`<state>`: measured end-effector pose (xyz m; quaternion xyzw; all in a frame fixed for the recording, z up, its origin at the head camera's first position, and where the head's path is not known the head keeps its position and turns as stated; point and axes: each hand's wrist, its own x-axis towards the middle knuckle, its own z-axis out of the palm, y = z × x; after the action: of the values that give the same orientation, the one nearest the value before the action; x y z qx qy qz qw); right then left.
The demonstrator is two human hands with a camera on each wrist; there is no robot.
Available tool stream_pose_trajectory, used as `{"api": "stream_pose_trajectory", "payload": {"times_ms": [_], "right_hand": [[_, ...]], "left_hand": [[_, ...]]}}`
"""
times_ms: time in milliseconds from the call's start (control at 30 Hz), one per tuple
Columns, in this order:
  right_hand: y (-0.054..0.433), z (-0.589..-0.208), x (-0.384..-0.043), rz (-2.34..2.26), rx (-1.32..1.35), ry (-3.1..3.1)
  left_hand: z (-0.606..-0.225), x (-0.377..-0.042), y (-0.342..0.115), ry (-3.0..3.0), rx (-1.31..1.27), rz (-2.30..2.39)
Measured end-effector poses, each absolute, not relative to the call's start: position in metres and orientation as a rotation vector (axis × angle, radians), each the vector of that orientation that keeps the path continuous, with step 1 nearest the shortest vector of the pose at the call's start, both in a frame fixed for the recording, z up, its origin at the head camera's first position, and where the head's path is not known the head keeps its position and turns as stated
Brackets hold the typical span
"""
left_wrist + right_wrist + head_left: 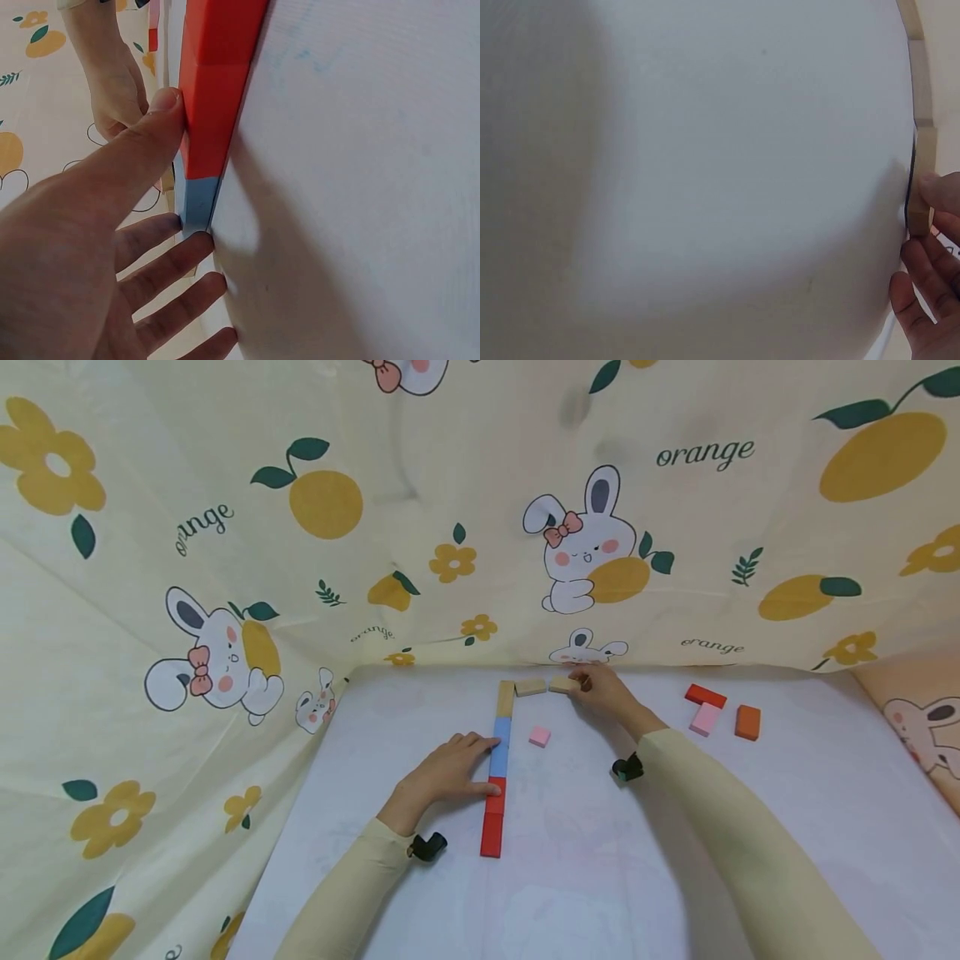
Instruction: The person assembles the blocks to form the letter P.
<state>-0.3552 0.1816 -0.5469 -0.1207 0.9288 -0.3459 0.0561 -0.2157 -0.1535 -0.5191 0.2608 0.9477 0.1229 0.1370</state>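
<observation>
Left hand (448, 768) touches red block (495, 803); right hand (609, 693) pinches tan block (560, 684).

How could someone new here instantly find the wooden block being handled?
On the white table, follow the line of red and blue blocks to the far edge, where plain wooden blocks turn right. It's the rightmost wooden block, the only one of them pinched by the right hand.

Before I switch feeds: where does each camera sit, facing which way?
Head: on the head, facing forward and down at the table; left hand, right hand and sleeves show.
Left wrist: worn there, facing red blocks and blue block; both hands show.
Right wrist: worn there, facing table and tan block; right hand shows.
Head and right wrist share the tan block.
</observation>
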Motion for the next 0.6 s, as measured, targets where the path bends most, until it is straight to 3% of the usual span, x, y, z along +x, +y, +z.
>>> {"api": "stream_pose_trajectory", "payload": {"times_ms": [600], "right_hand": [[0.176,-0.5431,-0.3527,-1.024,-0.344,2.807]], "left_hand": [[-0.5199,-0.2164,-0.153,2.741,0.735,0.337]]}}
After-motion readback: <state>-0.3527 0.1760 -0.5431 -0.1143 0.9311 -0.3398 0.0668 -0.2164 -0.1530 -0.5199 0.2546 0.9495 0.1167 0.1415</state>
